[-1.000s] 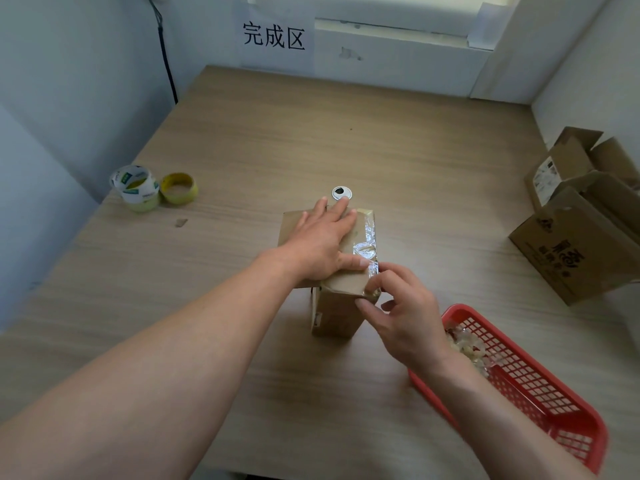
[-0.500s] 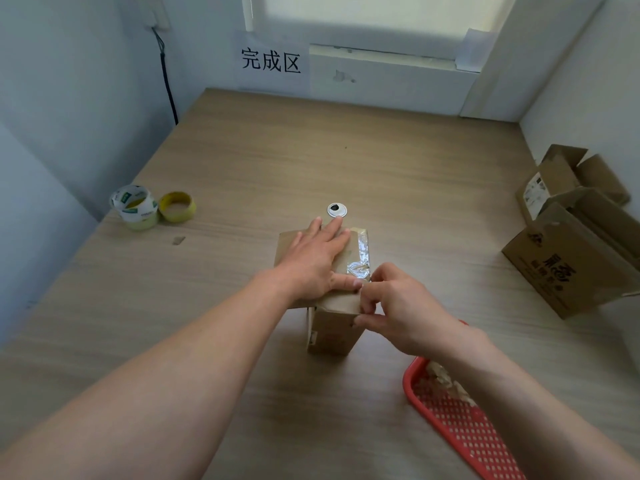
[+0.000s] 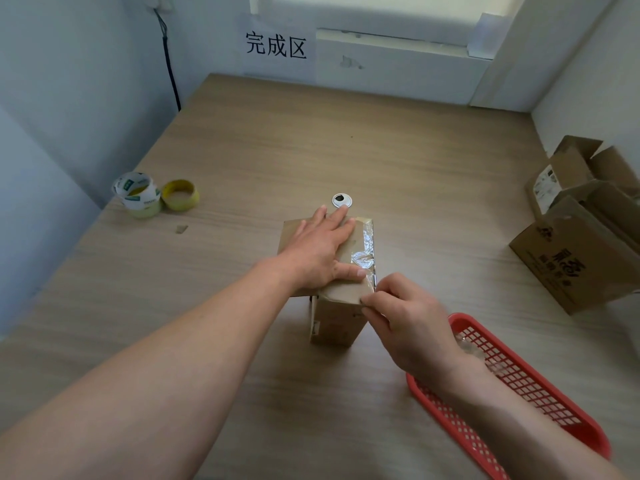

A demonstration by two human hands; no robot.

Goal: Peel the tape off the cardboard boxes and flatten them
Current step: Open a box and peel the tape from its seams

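A small brown cardboard box [image 3: 334,318] stands upright in the middle of the wooden table. Shiny clear tape [image 3: 367,249] runs along the right edge of its top. My left hand [image 3: 320,249] lies flat on the box top, fingers straight, pressing it down. My right hand [image 3: 412,320] is at the box's near right corner, its thumb and fingers pinching the tape end there.
A red plastic basket [image 3: 519,386] with crumpled tape sits at the near right. Two opened cardboard boxes [image 3: 581,251] stand at the right edge. Two tape rolls [image 3: 156,195] lie at the left. A round cable grommet [image 3: 342,200] is just beyond the box.
My right hand has stayed at the box's near right corner, working at the tape end. The left hand has kept pressing the top. The camera tilted, shifting the view.
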